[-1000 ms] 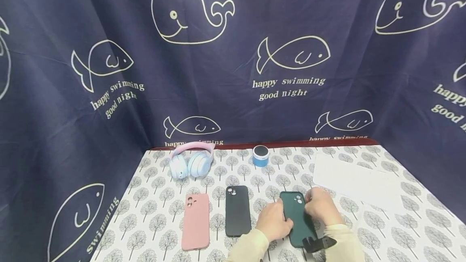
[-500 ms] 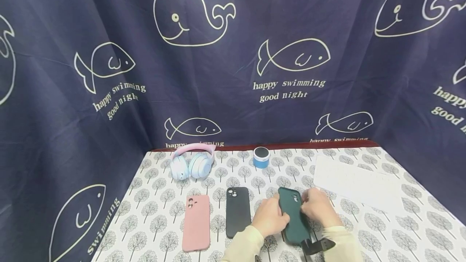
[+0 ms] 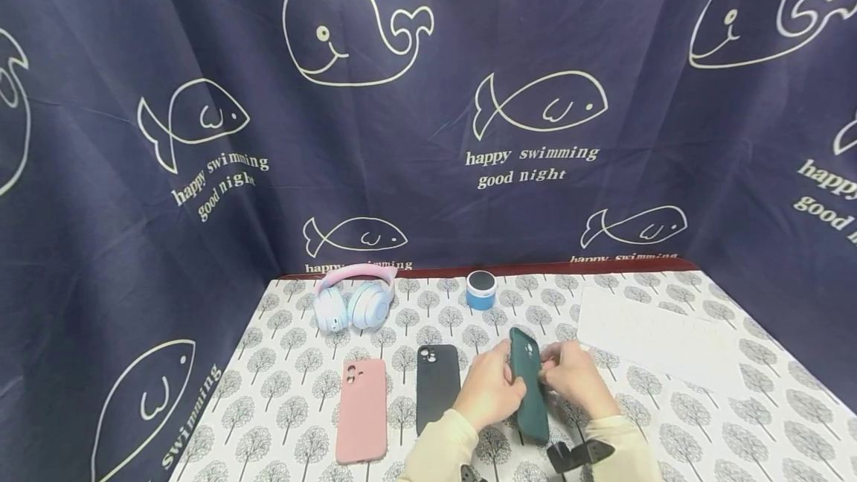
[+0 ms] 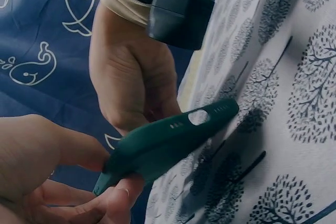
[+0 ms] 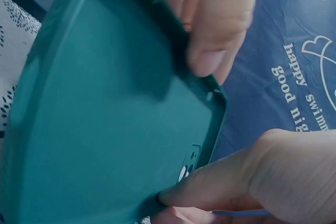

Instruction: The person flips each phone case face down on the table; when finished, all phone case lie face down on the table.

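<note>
A dark green phone case [image 3: 530,389] is raised off the tablecloth and turned on edge between both hands. My left hand [image 3: 497,390] grips its left side with curled fingers. My right hand [image 3: 561,376] pinches its upper right edge near the camera cutout. In the left wrist view the green case [image 4: 168,145] slants above the cloth, with the left hand's fingers [image 4: 63,192] under its lower end and the right hand [image 4: 131,87] behind it. The right wrist view shows the green case's [image 5: 105,114] hollow inside, a thumb [image 5: 220,30] over its rim.
A black case [image 3: 437,385] and a pink case [image 3: 361,411] lie flat to the left. Pink-and-blue headphones [image 3: 351,300] and a small blue speaker [image 3: 480,288] stand near the back edge. A white sheet [image 3: 659,333] lies at the right. Navy whale-print curtains enclose the table [image 3: 288,393].
The green case lay flat under both hands a second ago. It has since been lifted and tipped up onto its edge, and the hands have moved slightly away from me with it.
</note>
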The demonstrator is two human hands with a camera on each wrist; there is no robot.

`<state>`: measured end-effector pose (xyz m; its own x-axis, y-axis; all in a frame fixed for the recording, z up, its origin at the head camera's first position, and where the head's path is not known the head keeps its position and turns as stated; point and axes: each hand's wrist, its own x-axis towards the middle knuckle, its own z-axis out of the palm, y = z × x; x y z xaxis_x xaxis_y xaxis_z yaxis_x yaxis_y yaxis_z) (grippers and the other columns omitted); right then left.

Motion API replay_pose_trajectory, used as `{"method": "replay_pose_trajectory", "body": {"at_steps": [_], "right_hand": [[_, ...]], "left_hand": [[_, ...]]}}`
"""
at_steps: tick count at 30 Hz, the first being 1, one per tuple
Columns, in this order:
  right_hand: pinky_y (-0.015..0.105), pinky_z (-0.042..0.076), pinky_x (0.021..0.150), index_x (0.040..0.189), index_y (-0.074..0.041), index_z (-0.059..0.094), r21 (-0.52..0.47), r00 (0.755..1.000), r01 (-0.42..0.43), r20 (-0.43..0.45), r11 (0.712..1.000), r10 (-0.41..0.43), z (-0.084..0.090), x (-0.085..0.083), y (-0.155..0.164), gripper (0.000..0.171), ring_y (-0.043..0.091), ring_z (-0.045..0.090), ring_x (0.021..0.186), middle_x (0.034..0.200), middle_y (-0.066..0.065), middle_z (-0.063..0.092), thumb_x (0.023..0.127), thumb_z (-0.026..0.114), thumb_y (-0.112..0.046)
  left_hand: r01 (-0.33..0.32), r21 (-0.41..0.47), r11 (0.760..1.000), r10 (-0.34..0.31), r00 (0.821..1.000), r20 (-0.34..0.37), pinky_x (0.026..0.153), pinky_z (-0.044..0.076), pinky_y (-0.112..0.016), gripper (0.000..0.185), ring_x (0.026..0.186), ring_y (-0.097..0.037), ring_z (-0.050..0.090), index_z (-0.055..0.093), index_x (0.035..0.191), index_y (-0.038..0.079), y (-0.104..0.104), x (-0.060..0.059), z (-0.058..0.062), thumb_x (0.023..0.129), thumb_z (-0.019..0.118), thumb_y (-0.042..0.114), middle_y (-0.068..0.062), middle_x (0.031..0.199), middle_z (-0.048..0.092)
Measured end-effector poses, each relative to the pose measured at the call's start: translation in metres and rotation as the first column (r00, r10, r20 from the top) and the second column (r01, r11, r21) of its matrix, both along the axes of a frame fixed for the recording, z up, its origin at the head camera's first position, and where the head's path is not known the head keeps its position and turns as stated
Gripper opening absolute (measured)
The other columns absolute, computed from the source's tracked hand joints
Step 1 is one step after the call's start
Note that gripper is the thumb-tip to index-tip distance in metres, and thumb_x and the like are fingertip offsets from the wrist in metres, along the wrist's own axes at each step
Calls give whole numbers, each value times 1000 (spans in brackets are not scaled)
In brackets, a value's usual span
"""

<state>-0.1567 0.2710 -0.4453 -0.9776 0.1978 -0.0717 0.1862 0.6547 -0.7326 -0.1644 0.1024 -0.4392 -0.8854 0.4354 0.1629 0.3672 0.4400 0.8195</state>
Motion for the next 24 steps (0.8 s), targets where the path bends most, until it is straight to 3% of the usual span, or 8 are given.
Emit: {"method": "replay_pose_trajectory", "body": {"at_steps": [4,14,20,24], "right_hand": [[32,50,52,95,12,66,-18,1000,-8,2,1000,8,-6,-2,-4,27,19,59,57,62,7,60,69,58,10],[33,48,54,88,8,68,14,1000,-28,1,1000,28,-20,-8,-17,23,21,55,59,67,7,60,65,67,3],[31,46,52,76,0,66,21,999,-31,-40,999,32,-23,-8,-23,17,19,52,55,61,4,57,60,74,0],[31,45,52,76,-1,66,14,998,-33,-51,999,34,-22,-8,-24,17,19,51,55,60,4,55,62,75,-1]], "left_hand": [[-5,-10,1000,4,1000,-22,56,43,-19,65,54,-2,46,51,138,-9,-1,1,3,77,70,6,8,64,52],[5,-25,1000,-6,999,-46,57,41,-17,62,56,-1,44,54,134,-9,3,2,-1,78,72,11,5,70,53],[28,-18,999,-30,998,-62,55,40,-17,40,59,-2,43,64,118,1,4,0,-4,82,70,15,3,74,51],[34,-16,999,-35,997,-65,56,40,-18,29,61,-3,43,65,107,6,5,-1,-4,81,71,15,5,73,50]]}}
